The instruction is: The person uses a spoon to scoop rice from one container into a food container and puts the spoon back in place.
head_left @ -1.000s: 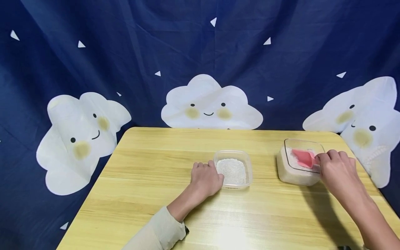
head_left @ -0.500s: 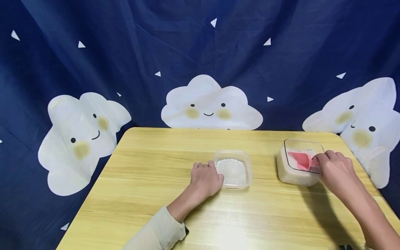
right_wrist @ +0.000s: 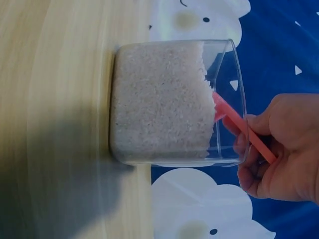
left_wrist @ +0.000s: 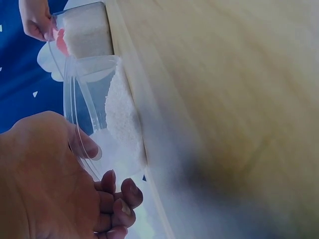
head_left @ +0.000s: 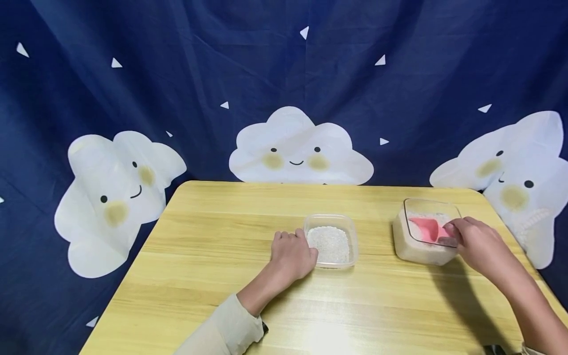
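My right hand (head_left: 481,245) grips the handle of a pink scoop (head_left: 427,230). The scoop's head dips into rice inside a clear square canister (right_wrist: 162,102); in the right wrist view the scoop slants over the rim and its tip is hidden in the grains. My left hand (head_left: 294,254) holds the near-left side of a smaller clear plastic container (head_left: 353,241), which has a low layer of rice (head_left: 328,243) in it. In the left wrist view, the thumb (left_wrist: 88,146) lies over that container's rim while the other fingers (left_wrist: 122,199) curl beside its outer wall.
Both containers stand on a light wooden table (head_left: 213,236), the canister near its right edge. Behind the table hangs a dark blue curtain (head_left: 266,59) printed with white clouds and small triangles.
The scoop has shifted slightly left and levelled in the canister's rice, and my right hand has turned and dropped a little with it. My left hand and the smaller container stay put.
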Available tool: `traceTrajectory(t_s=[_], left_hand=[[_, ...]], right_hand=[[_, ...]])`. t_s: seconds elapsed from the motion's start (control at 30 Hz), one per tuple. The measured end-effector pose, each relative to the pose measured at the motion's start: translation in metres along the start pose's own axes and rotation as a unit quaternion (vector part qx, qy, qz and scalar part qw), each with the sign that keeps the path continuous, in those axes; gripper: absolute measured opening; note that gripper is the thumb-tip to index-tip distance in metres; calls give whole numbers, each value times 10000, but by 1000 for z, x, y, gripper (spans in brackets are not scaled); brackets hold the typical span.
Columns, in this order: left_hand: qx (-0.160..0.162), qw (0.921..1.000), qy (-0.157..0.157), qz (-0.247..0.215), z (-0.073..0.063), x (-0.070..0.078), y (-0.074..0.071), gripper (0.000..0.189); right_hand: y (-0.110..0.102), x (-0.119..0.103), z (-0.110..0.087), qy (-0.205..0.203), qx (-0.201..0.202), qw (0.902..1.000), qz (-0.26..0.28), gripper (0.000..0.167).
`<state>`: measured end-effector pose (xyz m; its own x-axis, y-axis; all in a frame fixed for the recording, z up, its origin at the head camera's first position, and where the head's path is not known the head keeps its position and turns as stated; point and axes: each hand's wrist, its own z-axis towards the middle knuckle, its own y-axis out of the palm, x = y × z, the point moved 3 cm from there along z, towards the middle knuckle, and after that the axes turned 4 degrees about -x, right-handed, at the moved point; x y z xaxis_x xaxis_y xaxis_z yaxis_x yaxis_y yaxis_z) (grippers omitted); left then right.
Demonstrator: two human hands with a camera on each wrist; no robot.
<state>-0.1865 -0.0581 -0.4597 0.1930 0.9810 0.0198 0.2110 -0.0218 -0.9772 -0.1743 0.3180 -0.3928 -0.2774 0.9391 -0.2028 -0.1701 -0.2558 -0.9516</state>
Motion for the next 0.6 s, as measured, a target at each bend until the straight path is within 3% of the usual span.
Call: traceTrajectory(t_s=[0.3,0.6], left_hand=[[26,10000,49,-47,0,2,-2,40],[26,10000,2,-59,-1,0,-1,40]], right_hand=[[-1,12,1,332,-496,9971,473,16],[-1,15,2,269,-480,9969,569,18]])
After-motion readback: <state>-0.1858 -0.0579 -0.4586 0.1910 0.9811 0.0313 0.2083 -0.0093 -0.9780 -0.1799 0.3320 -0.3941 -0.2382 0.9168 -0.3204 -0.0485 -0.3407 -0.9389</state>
